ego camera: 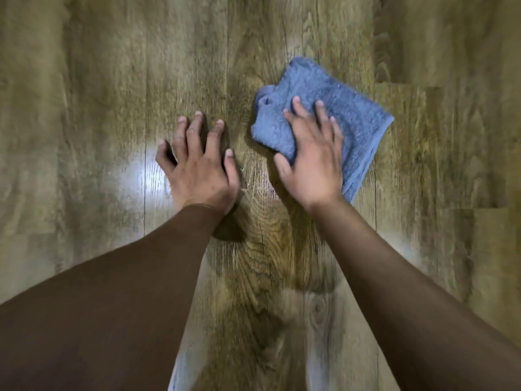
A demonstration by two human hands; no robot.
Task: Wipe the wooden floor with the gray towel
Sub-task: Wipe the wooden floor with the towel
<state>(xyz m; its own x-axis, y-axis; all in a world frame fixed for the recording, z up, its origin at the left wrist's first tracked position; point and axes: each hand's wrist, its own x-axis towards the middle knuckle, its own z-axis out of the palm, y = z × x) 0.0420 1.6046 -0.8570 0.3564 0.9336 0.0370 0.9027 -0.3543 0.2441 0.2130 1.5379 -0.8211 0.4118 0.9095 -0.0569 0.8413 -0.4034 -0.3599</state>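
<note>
My right hand point(311, 162) lies flat and open on the gray towel point(332, 117), fingers spread, pressing it to the wooden floor point(84, 108) at about one o'clock. My left hand point(197, 165), at eleven o'clock, rests splayed on bare boards, holding nothing.

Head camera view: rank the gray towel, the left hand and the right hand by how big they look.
1. gray towel, largest, though partly covered.
2. left hand and right hand look alike; no ranking between them.
</note>
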